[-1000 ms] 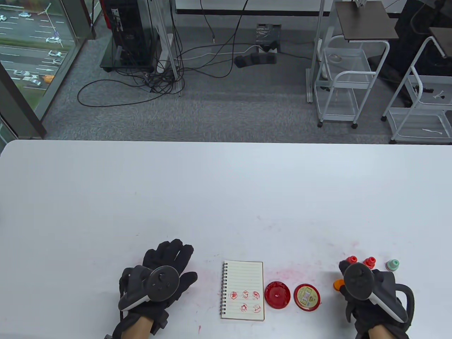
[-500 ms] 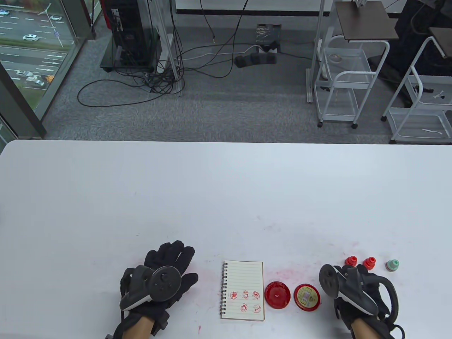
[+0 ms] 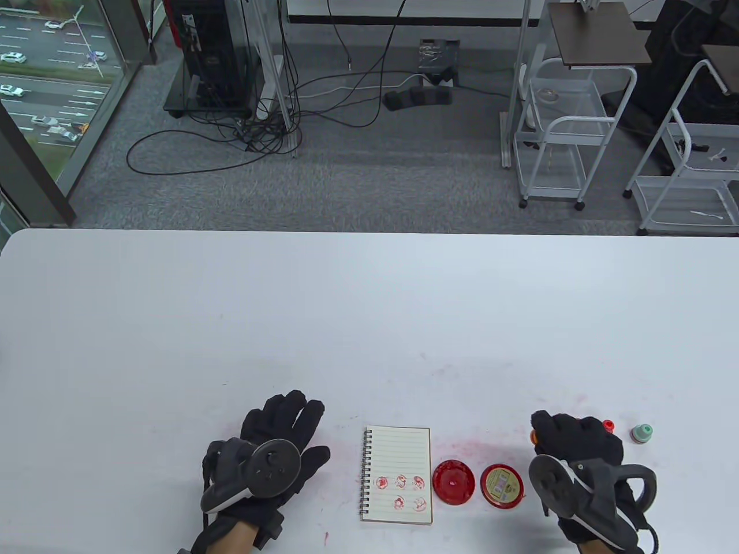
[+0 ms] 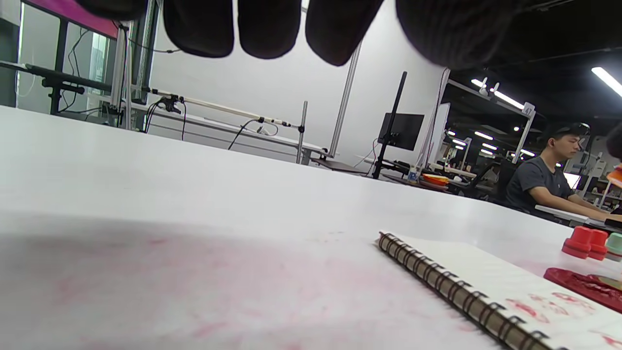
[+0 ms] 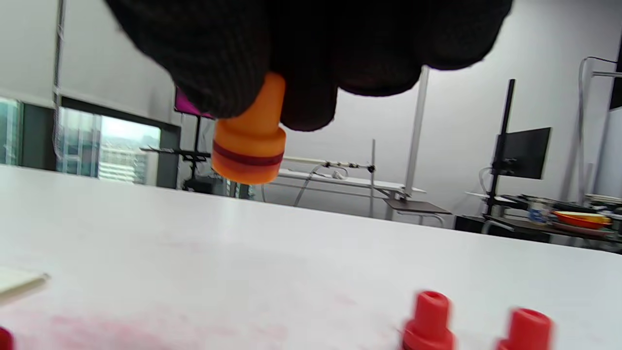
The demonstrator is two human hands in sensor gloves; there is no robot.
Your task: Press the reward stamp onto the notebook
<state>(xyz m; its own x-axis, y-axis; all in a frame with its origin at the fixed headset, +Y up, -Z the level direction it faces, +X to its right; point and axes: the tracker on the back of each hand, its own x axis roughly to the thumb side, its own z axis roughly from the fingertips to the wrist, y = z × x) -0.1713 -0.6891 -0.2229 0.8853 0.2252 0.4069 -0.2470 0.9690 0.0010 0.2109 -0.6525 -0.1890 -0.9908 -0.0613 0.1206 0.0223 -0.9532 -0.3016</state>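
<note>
White table [image 3: 369, 323], pink ink smears | right hand [image 3: 577, 456] grips orange stamp [image 5: 250, 141], lifted off the surface, right of ink pad [image 3: 453, 482] and lid [image 3: 502, 486] | notebook [image 3: 398, 474] open, five red prints | left hand [image 3: 271, 450] flat, fingers spread, left of notebook, holding nothing

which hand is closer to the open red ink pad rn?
Right. The right hand, holding the orange stamp, is just past the lid to the right of the ink pad. The left hand rests beyond the notebook, farther off.
</note>
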